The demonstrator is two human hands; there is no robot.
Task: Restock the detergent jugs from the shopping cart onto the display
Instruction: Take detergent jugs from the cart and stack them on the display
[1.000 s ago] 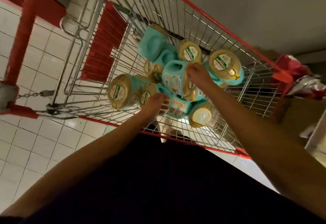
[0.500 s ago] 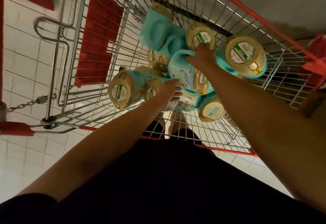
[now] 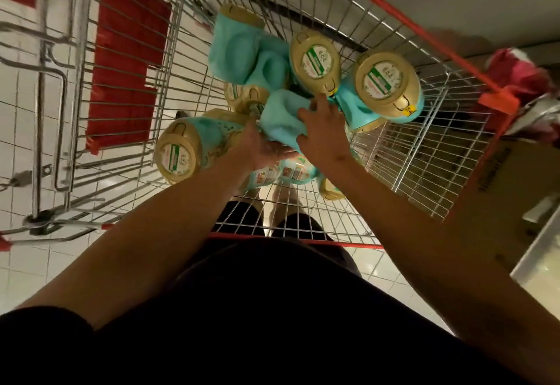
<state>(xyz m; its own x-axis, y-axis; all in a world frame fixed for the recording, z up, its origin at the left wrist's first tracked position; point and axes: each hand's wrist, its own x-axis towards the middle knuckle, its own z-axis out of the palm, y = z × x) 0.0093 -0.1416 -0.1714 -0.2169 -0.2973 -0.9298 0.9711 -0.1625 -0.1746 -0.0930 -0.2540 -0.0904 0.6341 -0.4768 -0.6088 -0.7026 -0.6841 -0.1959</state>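
Right hand [image 3: 324, 133] lies over the top of a teal detergent jug [image 3: 280, 125], fingers curled down its far side. The left hand [image 3: 261, 148] comes in beneath the jug with the palm turned up. Whether those fingers wrap the jug or merely prop it cannot be told, since the jug hides their ends. The jug sits tilted in the middle of the shopping cart [image 3: 424, 172], touching its neighbours, and does not look clear of the pile.

As for progress, this reads as the pick-up step for one jug, with most of the work ahead. Plenty of stock remains in the cart:
- A left-side jug [image 3: 181, 154] lies with its gold cap toward the camera.
- Two capped jugs, one [image 3: 315, 60] beside the other [image 3: 389, 83], stand just beyond the hands.
- A far jug [image 3: 239, 48] lies on its side.
- A labelled jug [image 3: 291, 172] lies under the wrists.
- At least two more are half hidden.

The display itself is out of view, so how many jugs already stand on it cannot be judged. A cardboard box [image 3: 497, 202] sits just beside the cart on the right. The cart's red seat flap [image 3: 127, 60] hangs at the left.
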